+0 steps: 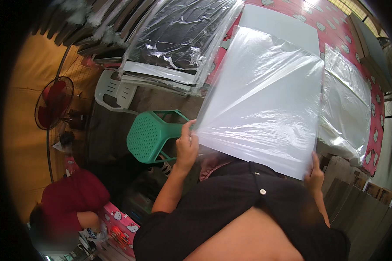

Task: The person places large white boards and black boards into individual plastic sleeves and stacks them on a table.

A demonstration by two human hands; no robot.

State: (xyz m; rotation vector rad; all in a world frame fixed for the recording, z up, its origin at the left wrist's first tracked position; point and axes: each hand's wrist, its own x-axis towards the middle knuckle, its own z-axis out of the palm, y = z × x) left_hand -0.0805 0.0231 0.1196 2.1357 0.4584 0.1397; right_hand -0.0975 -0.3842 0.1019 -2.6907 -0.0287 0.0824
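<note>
A large white board (265, 95) in a clear, wrinkled plastic sleeve lies partly on the table, its near end reaching over the edge toward my body. My left hand (187, 148) grips the sleeve at the near left corner, and creases fan out from there. At the near right corner my right hand (314, 175) has its fingers against the edge, slightly blurred; the thumb side is partly hidden. Under the far end shows another bare white board (281, 28). Flat clear plastic sleeves (344, 100) lie to the right on the table.
Pink printed cloth (374, 141) covers the table. Plastic-wrapped dark panels (174, 39) are stacked at the far left. A green stool (148, 137), a white chair (114, 91) and a fan (54, 102) stand left. A person in dark red (76, 193) works lower left. Grey boards (357, 209) stand lower right.
</note>
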